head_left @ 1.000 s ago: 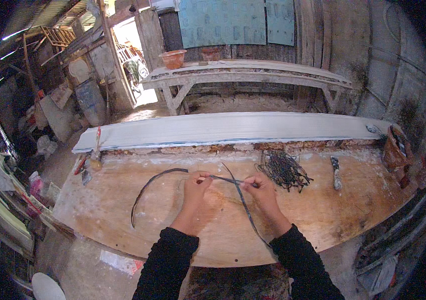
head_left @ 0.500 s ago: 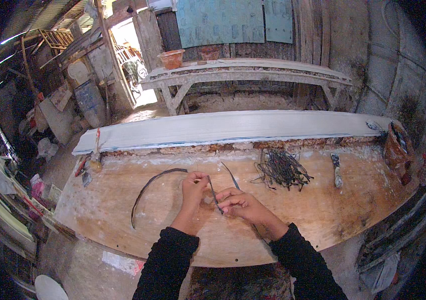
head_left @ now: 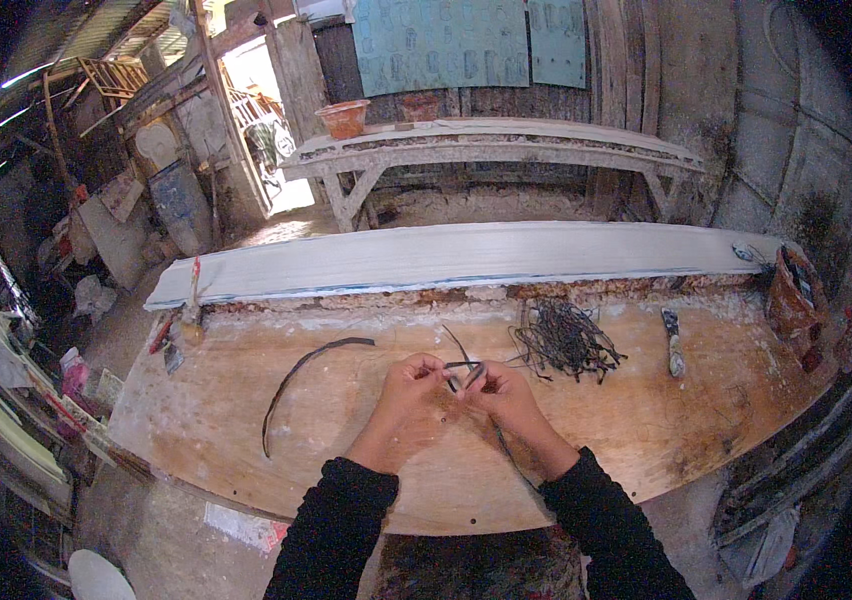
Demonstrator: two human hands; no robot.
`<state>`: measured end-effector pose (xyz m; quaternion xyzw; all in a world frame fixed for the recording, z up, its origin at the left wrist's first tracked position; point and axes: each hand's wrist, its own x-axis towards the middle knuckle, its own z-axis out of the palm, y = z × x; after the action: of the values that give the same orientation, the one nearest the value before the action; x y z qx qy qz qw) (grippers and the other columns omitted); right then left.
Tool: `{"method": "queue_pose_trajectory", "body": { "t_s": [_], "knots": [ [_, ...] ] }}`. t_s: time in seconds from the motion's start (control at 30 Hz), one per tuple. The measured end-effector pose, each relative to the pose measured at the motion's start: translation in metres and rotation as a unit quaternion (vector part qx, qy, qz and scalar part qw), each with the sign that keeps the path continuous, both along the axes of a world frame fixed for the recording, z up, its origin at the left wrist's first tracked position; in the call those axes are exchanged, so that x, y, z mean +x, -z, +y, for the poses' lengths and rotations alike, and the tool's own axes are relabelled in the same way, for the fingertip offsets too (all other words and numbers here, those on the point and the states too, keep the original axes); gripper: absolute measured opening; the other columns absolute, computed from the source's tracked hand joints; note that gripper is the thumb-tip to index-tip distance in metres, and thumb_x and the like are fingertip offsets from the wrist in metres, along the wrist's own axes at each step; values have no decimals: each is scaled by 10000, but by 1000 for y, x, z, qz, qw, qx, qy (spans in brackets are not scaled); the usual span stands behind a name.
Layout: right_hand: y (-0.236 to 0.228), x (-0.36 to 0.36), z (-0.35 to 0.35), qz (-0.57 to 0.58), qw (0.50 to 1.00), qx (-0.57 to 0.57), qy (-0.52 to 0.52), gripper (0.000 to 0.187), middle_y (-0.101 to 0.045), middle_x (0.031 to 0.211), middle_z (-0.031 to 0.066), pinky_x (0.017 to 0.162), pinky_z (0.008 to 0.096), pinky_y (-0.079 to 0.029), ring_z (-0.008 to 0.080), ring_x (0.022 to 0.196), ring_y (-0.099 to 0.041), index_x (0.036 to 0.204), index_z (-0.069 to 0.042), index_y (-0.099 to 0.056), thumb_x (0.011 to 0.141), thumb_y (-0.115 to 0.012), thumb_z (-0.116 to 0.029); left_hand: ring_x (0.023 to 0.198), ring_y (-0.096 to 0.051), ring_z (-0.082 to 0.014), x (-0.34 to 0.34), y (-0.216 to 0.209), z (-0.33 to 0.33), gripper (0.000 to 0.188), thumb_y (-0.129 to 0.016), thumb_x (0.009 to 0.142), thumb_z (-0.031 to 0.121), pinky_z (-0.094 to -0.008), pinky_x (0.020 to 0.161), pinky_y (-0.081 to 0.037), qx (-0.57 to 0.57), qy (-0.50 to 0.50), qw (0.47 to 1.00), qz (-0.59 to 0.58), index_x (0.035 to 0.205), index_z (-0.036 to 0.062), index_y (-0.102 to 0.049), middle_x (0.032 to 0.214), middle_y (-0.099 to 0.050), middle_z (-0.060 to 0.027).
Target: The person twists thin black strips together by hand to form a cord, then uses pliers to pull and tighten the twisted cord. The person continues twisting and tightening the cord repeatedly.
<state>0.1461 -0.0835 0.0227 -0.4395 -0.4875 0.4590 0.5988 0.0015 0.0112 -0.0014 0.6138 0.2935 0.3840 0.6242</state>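
Over the middle of the plywood board, my left hand [head_left: 414,384] and my right hand [head_left: 502,392] pinch a short black strip [head_left: 463,365] between them, bent into a small loop at the fingertips. Its exact material is hard to make out. Under the right hand runs another thin dark strip [head_left: 513,452], its upper end showing beyond the fingers. To the left a longer black strip [head_left: 291,385] lies curved on the board. A tangled pile of short black knotted strips [head_left: 568,338] rests to the right of my hands.
Behind the plywood board [head_left: 216,420] stretches a long white slab [head_left: 466,252]. A brush [head_left: 193,300] leans at the left. On the right are a bundled grey-white piece [head_left: 674,345] and a brown container [head_left: 794,295]. Farther back, a bench [head_left: 496,150] carries terracotta-coloured pots [head_left: 344,118].
Both hands have risen slightly and drawn level, the right moving up and away. The short strip, upright and nearly straight before, is now bent into a loop between the fingers.
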Motion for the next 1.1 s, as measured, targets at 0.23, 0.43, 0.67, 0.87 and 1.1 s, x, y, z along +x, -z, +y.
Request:
{"method": "queue_pose_trajectory", "body": {
  "t_s": [0.23,0.43,0.67,0.87,1.1],
  "knots": [
    [21,26,20,-104,967,42,230,85,-480,658,-36,562,187,-365,52,622,-444,795,-43,-543,728,-595,-32,697,-493,-59,3,-17,-34,93,-623,736,59,-211,634,-406,41,290,954,65,769,30,-541,754,-533,26],
    [22,24,20,-146,949,69,269,115,-474,701,-37,566,189,-333,51,633,-409,863,-37,-588,777,-583,-114,677,-455,-55,-1,-24,-34,128,-640,718,65,-206,641,-387,74,322,943,40,742,41,-516,717,-484,34],
    [-2,22,10,-166,935,57,308,69,-461,733,2,626,215,-350,100,691,-443,751,-30,-605,745,-609,-99,596,-457,-56,-13,-13,-4,95,-628,717,71,-209,545,-391,101,16,995,7,718,52,-534,656,-493,29],
    [9,4,4,-166,979,114,33,83,-489,803,35,691,253,-369,145,804,-472,762,-38,-608,723,-629,-108,530,-431,-62,-15,9,26,99,-653,691,94,-211,496,-371,99,-294,949,56,695,54,-562,583,-493,20],
    [-6,-17,-10,-35,987,3,-157,163,-484,989,53,804,274,-367,154,931,-460,854,-10,-614,781,-561,-146,493,-416,-56,-10,-19,3,86,-651,684,60,-189,460,-339,-84,-229,970,-17,695,37,-569,587,-498,22]
  ]
}}
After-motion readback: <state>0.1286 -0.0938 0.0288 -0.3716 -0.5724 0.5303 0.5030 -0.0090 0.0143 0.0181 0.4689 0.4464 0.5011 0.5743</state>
